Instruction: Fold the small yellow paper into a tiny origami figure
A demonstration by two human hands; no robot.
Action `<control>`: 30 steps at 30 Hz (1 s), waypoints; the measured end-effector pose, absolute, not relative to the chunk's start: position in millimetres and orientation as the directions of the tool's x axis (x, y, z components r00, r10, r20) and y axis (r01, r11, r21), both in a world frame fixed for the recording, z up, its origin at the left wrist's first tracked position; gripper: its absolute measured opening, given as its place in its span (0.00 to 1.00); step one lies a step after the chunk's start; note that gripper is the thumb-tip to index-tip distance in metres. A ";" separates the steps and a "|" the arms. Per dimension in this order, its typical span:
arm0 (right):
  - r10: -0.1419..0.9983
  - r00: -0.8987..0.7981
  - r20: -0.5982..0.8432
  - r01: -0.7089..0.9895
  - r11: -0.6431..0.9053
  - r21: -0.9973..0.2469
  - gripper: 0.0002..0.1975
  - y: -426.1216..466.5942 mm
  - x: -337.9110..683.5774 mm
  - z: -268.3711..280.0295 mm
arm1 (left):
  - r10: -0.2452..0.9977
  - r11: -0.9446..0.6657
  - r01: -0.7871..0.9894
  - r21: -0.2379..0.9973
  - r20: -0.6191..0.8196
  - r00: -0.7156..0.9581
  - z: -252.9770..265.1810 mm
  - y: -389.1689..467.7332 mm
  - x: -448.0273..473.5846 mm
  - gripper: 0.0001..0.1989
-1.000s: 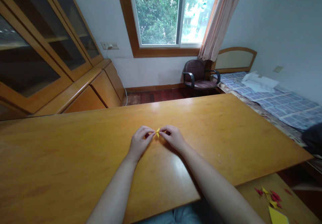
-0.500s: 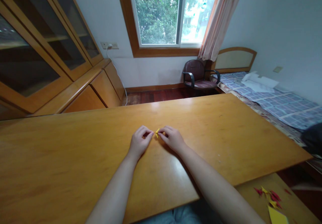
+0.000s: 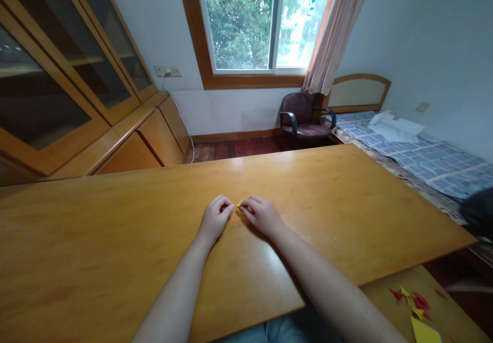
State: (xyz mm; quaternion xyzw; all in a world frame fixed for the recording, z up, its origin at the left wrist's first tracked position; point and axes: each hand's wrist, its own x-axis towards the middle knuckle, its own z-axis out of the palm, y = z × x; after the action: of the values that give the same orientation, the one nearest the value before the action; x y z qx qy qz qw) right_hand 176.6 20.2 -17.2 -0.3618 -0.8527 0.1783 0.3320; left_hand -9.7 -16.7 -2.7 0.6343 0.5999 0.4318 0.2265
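A small folded yellow paper piece [image 3: 239,206], shaped like an origami crane, is held between my two hands just above the wooden table [image 3: 115,240]. My left hand [image 3: 216,217] pinches its left tip between thumb and forefinger. From the other side, my right hand [image 3: 262,213] grips it with closed fingertips, which cover part of the paper. Its finer folds are too small to make out.
On a lower surface [image 3: 379,294] at bottom right lie several red and yellow folded papers [image 3: 418,302] and a yellow paper sheet [image 3: 424,331]. Beyond the table stand a dark armchair [image 3: 300,114], a bed [image 3: 442,160] and a glass-door cabinet [image 3: 96,112].
Both hands stay at nearly the same spot with the yellow paper. The right fingers have shifted slightly left and cover more of it. The view has moved very slightly.
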 end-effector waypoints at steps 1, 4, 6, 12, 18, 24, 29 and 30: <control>0.734 -0.520 0.436 0.498 0.676 -0.544 0.07 20.0 176.6 -17.0 | 0.959 -0.162 0.560 0.812 0.264 -0.106 -3.0 -16.5 -9.2 0.10; 0.732 -0.522 0.438 0.503 0.679 -0.535 0.07 19.5 176.4 -15.3 | 0.962 -0.123 0.541 0.832 0.234 -0.140 -3.9 -15.9 -7.6 0.10; 0.729 -0.527 0.437 0.512 0.683 -0.521 0.07 19.0 176.3 -14.1 | 0.966 -0.093 0.522 0.848 0.204 -0.160 -3.7 -15.8 -6.6 0.10; 0.689 -0.548 0.474 0.534 0.724 -0.436 0.09 18.2 175.3 -16.4 | 0.970 0.046 0.437 0.898 0.064 -0.233 -0.4 -16.9 -4.0 0.11; 0.663 -0.553 0.505 0.558 0.745 -0.366 0.11 16.3 173.8 -18.9 | 0.968 0.082 0.330 0.940 0.003 -0.250 -2.6 -17.8 -4.5 0.11; 0.707 -0.514 0.485 0.493 0.707 -0.508 0.09 16.4 174.5 -15.4 | 0.977 0.070 0.260 0.963 -0.013 -0.214 0.8 -20.1 -3.9 0.11; 0.831 -0.374 0.411 0.355 0.538 -0.764 0.06 25.1 177.4 -13.4 | 0.982 0.036 0.278 0.960 0.018 -0.188 3.8 -20.9 -5.0 0.13; 0.853 -0.352 0.384 0.330 0.497 -0.802 0.05 27.2 178.0 -13.5 | 0.982 0.032 0.280 0.960 0.023 -0.190 3.2 -20.4 -5.5 0.13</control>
State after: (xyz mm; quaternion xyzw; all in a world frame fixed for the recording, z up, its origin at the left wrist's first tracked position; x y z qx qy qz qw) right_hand 178.0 27.2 -13.5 -0.3896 -0.7593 0.3154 0.4149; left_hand -5.5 -20.4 3.2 0.5145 0.6129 0.4683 0.3747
